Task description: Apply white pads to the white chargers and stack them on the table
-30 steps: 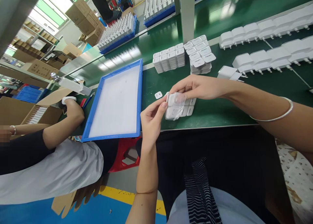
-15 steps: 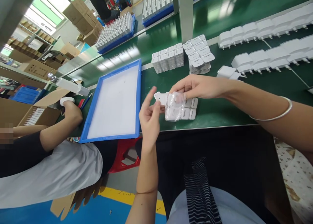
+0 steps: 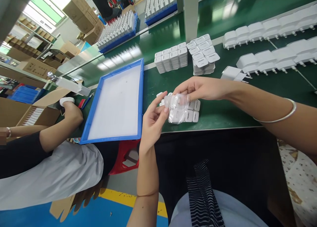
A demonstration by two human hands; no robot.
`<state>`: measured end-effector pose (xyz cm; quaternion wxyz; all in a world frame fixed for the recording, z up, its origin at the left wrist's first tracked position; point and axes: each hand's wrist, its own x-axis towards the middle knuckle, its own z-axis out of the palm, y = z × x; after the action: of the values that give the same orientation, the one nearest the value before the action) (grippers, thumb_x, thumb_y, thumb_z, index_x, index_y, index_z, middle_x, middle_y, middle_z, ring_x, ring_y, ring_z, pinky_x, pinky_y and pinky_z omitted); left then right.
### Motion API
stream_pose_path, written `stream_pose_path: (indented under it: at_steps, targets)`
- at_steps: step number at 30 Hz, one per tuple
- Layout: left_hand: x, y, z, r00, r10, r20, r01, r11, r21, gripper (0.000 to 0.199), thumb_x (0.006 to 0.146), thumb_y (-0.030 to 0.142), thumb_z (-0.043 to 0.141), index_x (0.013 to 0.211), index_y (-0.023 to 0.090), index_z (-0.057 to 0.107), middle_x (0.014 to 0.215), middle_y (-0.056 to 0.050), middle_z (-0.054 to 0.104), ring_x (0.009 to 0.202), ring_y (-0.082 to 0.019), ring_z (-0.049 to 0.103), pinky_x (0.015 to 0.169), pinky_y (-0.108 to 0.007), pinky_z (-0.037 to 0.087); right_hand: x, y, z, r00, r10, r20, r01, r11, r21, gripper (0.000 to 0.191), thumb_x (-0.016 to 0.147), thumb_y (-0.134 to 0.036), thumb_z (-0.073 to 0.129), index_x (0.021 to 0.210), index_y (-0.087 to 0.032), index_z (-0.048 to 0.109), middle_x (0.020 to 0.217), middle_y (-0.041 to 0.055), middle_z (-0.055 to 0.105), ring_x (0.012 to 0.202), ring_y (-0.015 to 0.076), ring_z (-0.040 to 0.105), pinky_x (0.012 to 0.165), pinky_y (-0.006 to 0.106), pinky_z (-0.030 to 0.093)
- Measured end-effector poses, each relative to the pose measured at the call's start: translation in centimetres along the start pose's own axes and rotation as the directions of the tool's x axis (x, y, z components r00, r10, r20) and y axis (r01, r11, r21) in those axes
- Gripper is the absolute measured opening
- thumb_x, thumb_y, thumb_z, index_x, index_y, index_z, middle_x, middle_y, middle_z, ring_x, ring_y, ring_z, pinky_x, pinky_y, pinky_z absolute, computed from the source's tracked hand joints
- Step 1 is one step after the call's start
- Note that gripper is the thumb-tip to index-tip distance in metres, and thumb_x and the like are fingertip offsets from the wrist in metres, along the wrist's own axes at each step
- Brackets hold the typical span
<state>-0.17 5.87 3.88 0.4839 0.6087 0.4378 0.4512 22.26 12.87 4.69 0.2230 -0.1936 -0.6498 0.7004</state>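
Note:
Between my two hands is a clear plastic bag (image 3: 178, 113), lying over rows of small white labelled pieces (image 3: 193, 116) near the table's front edge. My left hand (image 3: 155, 119) pinches the bag's left end between thumb and fingers. From the right, my right hand (image 3: 195, 89) grips the bag's upper edge, its fingertips partly hidden by the plastic. Behind my hands stand neat stacks of white cards (image 3: 171, 59) and a looser stack of printed white cards (image 3: 203, 55).
A blue-rimmed tray (image 3: 141, 98) with a white bottom lies at the left. White plug-like adapters (image 3: 268, 60) stand in rows at the right. A post (image 3: 190, 16) rises behind the stacks. Another person's arm (image 3: 63, 114) reaches over the table's left end.
My left hand has moved right, and its fingers have closed from spread onto the bag's left end. The white tab seen there is now covered. My right hand has barely moved.

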Motion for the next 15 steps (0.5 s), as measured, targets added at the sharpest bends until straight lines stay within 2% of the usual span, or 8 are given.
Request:
stream_pose_path:
  at_steps: [5,10,12,15]
  targets:
    - [0.5,-1.4,0.7,0.998,0.056,-0.031,-0.060,0.987,-0.147,0.046,0.092,0.036,0.070,0.135,0.033,0.055,0.056,0.007,0.045,0.050,-0.009,0.034,0.053,-0.023,0.033,0.0,0.2,-0.4,1.000,0.021,-0.009,-0.021,1.000,0.000,0.019,0.093,-0.021,0.066,0.110,-0.013,0.072,0.079,0.0006,0.073,0.072,0.0098,0.068,0.070,0.019,0.054]
    - [0.8,-2.9,1.1,0.999,0.001,-0.037,-0.011,0.964,-0.266,0.037,0.089,0.032,0.073,0.121,0.035,0.054,0.062,0.007,0.049,0.050,-0.008,0.037,0.053,-0.020,0.036,0.0,0.3,-0.7,1.000,0.006,0.028,-0.007,0.999,0.041,0.022,0.092,-0.023,0.069,0.111,-0.012,0.071,0.086,0.0034,0.075,0.083,0.0124,0.070,0.075,0.020,0.055]
    - [0.7,-3.3,1.2,0.997,0.032,-0.075,-0.050,0.967,-0.251,0.038,0.086,0.032,0.077,0.117,0.034,0.056,0.076,0.004,0.057,0.058,-0.009,0.045,0.056,-0.019,0.040,0.0,0.3,-0.7,1.000,-0.004,0.023,0.002,0.998,0.068,0.023,0.091,-0.024,0.071,0.111,-0.012,0.071,0.092,0.0047,0.075,0.084,0.0124,0.070,0.075,0.021,0.055]
    - [0.5,-3.5,1.4,0.981,0.094,-0.167,-0.114,0.987,-0.116,0.034,0.087,0.030,0.075,0.117,0.030,0.060,0.106,-0.002,0.063,0.080,-0.012,0.058,0.066,-0.021,0.047,0.0,0.3,-0.7,1.000,0.019,-0.024,-0.017,0.996,0.088,0.020,0.089,-0.023,0.072,0.106,-0.012,0.073,0.092,0.0043,0.075,0.077,0.0108,0.070,0.069,0.019,0.054]
